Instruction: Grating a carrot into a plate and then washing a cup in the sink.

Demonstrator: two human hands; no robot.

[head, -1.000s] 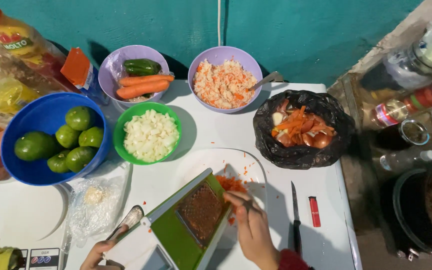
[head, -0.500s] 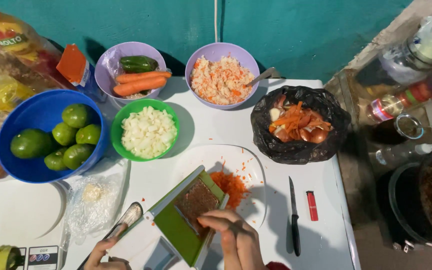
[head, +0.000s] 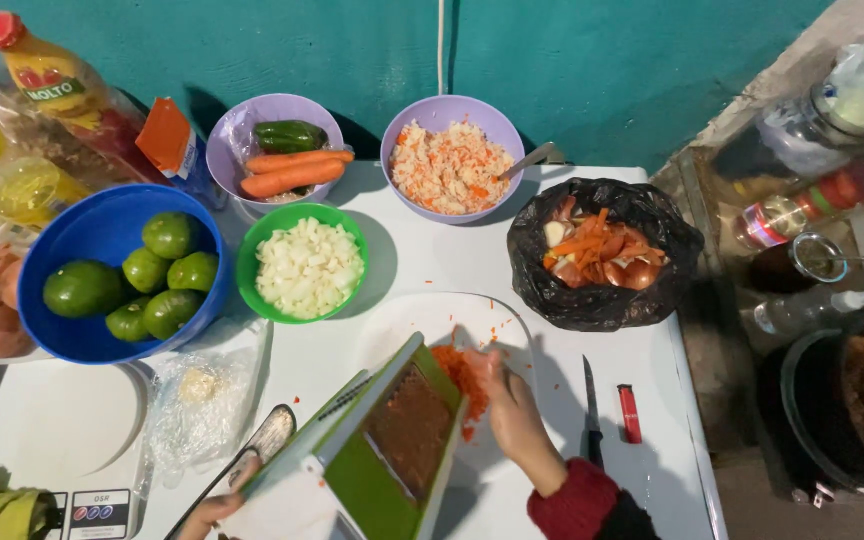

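A green and white grater (head: pixel 382 440) leans tilted over a white plate (head: pixel 412 320) at the near edge of the white table. My left hand (head: pixel 217 505) holds the grater's handle end at the bottom of the view, mostly hidden. My right hand (head: pixel 512 410) is at the grater's right edge, its fingers on the grated carrot (head: pixel 462 375) heaped on the plate; whether a carrot piece sits in the fingers is hidden.
A knife (head: pixel 590 410) and a red lighter (head: pixel 630 413) lie right of my hand. Behind stand a green bowl of diced onion (head: pixel 307 265), a blue bowl of limes (head: pixel 122 275), two purple bowls (head: pixel 447 155) and a black bag of peels (head: pixel 602 250). A pot (head: pixel 852 410) sits right.
My right hand moved from the grater's face to its right edge, by the carrot heap. The grater shifted and the view moved a little.
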